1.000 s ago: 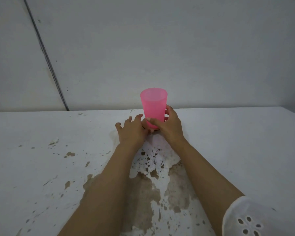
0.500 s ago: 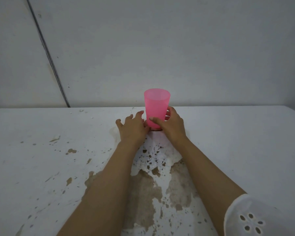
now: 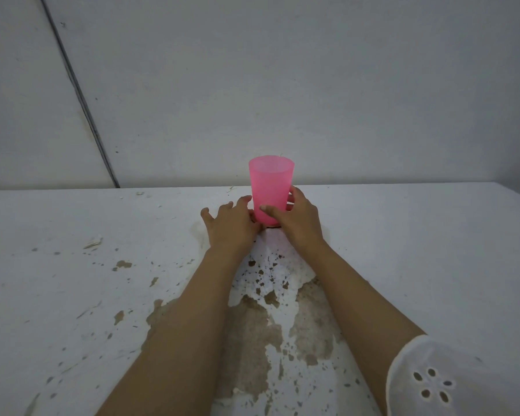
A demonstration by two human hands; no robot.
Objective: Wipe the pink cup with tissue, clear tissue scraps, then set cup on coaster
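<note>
A translucent pink cup [image 3: 270,187] stands upright near the back of the white table [image 3: 418,250]. My right hand [image 3: 294,220] wraps its lower part, thumb across the front and fingers behind. A dark sliver of coaster [image 3: 272,227] shows under the cup's base; the rest is hidden by my hands. My left hand [image 3: 228,226] lies flat on the table just left of the cup, fingers spread, its thumb side touching the cup's base. I see no tissue in either hand.
The table's paint is peeled in brown patches [image 3: 252,334] between my forearms. A few small pale scraps [image 3: 93,243] lie at the left and near the back edge [image 3: 138,193]. A grey wall [image 3: 282,85] rises right behind the table.
The cup and both hands have stayed almost in place; the view has shifted slightly. My right hand keeps its grip low on the cup.
</note>
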